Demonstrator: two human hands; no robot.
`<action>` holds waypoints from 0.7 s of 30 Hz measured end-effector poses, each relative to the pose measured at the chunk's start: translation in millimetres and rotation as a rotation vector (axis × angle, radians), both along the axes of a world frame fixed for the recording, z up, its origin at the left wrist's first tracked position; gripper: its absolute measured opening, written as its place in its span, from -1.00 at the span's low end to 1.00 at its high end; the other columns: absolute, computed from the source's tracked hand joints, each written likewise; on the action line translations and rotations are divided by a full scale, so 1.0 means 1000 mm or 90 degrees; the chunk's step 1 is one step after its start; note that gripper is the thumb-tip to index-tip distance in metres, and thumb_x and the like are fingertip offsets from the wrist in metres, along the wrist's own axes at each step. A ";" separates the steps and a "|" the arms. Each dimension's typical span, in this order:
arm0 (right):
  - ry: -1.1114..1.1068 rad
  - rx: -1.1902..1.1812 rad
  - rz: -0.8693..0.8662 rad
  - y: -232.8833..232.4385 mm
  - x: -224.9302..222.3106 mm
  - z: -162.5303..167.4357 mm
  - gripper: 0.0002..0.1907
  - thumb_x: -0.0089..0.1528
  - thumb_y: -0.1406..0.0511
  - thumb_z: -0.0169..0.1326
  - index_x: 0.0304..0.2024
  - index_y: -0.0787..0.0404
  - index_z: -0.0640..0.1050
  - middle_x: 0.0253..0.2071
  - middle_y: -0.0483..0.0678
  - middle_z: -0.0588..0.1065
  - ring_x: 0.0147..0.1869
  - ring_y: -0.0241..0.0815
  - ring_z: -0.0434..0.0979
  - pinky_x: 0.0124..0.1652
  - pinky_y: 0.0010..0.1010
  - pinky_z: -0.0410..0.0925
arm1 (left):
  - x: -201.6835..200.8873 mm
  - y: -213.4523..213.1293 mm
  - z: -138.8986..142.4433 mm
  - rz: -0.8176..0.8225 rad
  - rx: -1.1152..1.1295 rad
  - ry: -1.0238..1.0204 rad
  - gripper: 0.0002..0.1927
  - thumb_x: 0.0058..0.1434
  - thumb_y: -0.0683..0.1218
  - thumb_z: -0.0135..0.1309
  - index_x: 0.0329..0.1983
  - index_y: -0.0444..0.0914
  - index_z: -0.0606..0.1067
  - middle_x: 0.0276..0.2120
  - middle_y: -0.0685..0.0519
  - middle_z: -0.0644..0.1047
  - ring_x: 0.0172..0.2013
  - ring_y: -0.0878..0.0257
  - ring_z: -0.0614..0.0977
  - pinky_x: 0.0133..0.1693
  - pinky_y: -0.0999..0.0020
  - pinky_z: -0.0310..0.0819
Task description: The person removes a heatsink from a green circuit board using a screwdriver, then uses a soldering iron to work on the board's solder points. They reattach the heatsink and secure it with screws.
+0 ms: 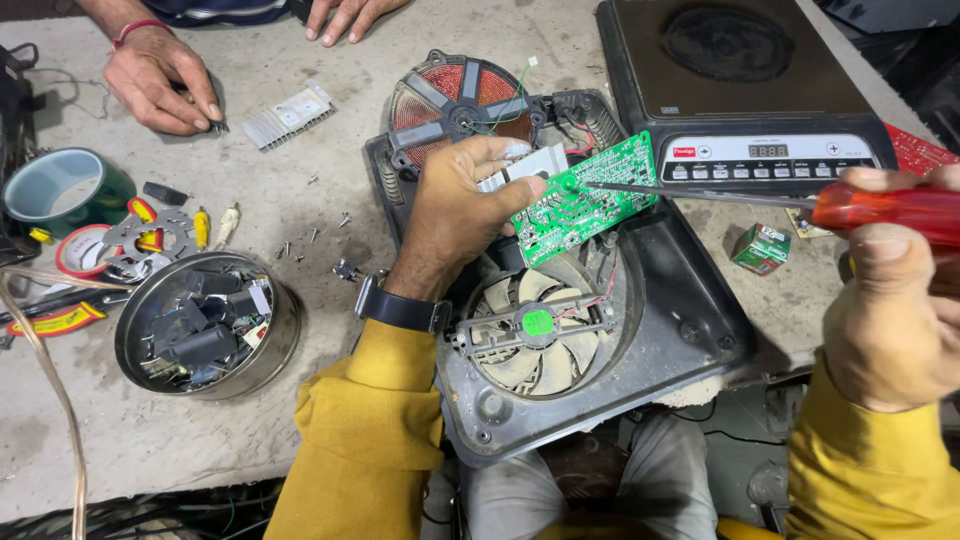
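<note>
Left hand (462, 205): grips green circuit board (585, 197) above opened cooker base (600, 340)
Right hand (895, 310): clenches red-handled screwdriver (800, 203), tip on board

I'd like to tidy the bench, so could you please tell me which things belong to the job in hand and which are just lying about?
In use:
left hand
green circuit board
right hand
red-handled screwdriver
open black cooker base
fan
copper coil

Lying about:
green tape roll
round tin of parts
loose screws
finned metal block
second cooktop
small green box
</note>
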State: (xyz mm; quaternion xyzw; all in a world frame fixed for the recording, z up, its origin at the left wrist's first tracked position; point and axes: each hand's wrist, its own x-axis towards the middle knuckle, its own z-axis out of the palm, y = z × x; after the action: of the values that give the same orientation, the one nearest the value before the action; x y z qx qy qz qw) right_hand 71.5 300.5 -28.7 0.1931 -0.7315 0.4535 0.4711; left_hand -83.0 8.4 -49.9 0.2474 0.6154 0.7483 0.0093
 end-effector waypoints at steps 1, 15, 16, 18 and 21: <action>0.009 -0.010 0.003 -0.001 -0.001 -0.006 -0.58 0.47 0.29 0.16 0.25 0.39 0.36 0.02 0.13 0.45 -0.02 0.09 0.64 -0.02 -0.18 0.49 | 0.000 0.000 0.000 -0.004 0.000 -0.001 -0.58 0.15 -0.25 0.26 0.06 -0.48 0.49 -0.16 -0.09 0.67 -0.31 0.38 0.67 -0.38 0.53 0.60; 0.033 -0.041 0.051 -0.020 -0.008 -0.009 -0.70 0.55 0.48 0.17 0.24 0.44 0.36 0.14 0.04 0.38 0.08 -0.03 0.63 0.14 -0.26 0.51 | 0.004 0.000 0.004 -0.016 0.005 -0.004 -0.60 0.16 -0.27 0.23 0.07 -0.50 0.48 -0.16 -0.11 0.67 -0.29 0.37 0.68 -0.35 0.52 0.62; 0.030 -0.033 0.044 -0.021 -0.009 -0.008 -0.70 0.56 0.47 0.19 0.22 0.44 0.36 0.14 0.05 0.38 0.08 -0.03 0.64 0.14 -0.26 0.51 | 0.004 0.000 0.005 -0.013 0.000 0.001 -0.59 0.16 -0.27 0.23 0.07 -0.49 0.48 -0.15 -0.11 0.67 -0.28 0.37 0.68 -0.34 0.52 0.63; 0.030 -0.030 0.046 -0.022 -0.010 -0.007 -0.70 0.55 0.48 0.19 0.22 0.44 0.36 0.13 0.05 0.38 0.09 -0.03 0.63 0.14 -0.26 0.51 | 0.003 0.000 0.004 -0.007 -0.009 0.008 -0.59 0.16 -0.27 0.23 0.07 -0.49 0.48 -0.14 -0.11 0.67 -0.26 0.37 0.68 -0.33 0.51 0.64; 0.025 -0.008 0.048 -0.025 -0.006 -0.007 -0.71 0.54 0.51 0.14 0.23 0.42 0.34 0.13 0.05 0.37 0.11 -0.03 0.62 0.16 -0.26 0.52 | 0.003 0.000 0.005 0.007 -0.026 0.005 -0.61 0.17 -0.26 0.22 0.06 -0.49 0.48 -0.14 -0.12 0.67 -0.25 0.35 0.68 -0.33 0.50 0.63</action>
State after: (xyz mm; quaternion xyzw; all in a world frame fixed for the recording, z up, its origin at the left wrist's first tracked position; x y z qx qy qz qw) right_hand 65.5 275.7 -36.0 0.2266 -0.7115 0.4715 0.4690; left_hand -79.8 8.1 -45.3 0.2470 0.6321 0.7344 0.0081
